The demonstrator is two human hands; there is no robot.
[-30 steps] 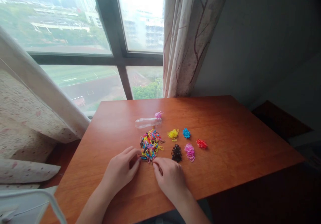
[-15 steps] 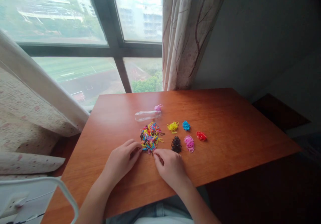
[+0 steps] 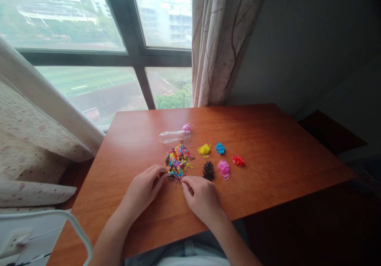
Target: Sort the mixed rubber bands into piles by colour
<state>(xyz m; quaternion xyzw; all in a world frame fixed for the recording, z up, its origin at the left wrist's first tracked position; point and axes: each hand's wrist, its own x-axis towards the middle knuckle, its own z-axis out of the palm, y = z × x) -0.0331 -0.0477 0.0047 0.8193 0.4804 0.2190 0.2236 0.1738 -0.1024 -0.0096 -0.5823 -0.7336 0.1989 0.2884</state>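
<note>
A mixed heap of small coloured rubber bands [image 3: 177, 160] lies on the wooden table. At its lower left edge is my left hand [image 3: 145, 186], thumb and forefinger pinched together against the bands; what they hold is too small to make out. My right hand [image 3: 201, 196] is pinched at the heap's near edge, its fingertips on a small dark rubber band [image 3: 179, 182]. To the right sit sorted clumps of rubber bands: yellow [image 3: 204, 149], blue [image 3: 220, 148], black [image 3: 208, 171], pink [image 3: 224, 169] and red [image 3: 238, 160].
Behind the heap, a clear plastic bottle [image 3: 172, 136] lies on its side by a pink cap [image 3: 186, 127]. The wooden table [image 3: 268, 139] ends at a window with curtains [image 3: 214, 59]. A white metal rail [image 3: 71, 218] stands at the lower left.
The view has shifted very slightly. Both hands stay in nearly the same pinched poses at the heap's near edge, and the clumps have not moved.
</note>
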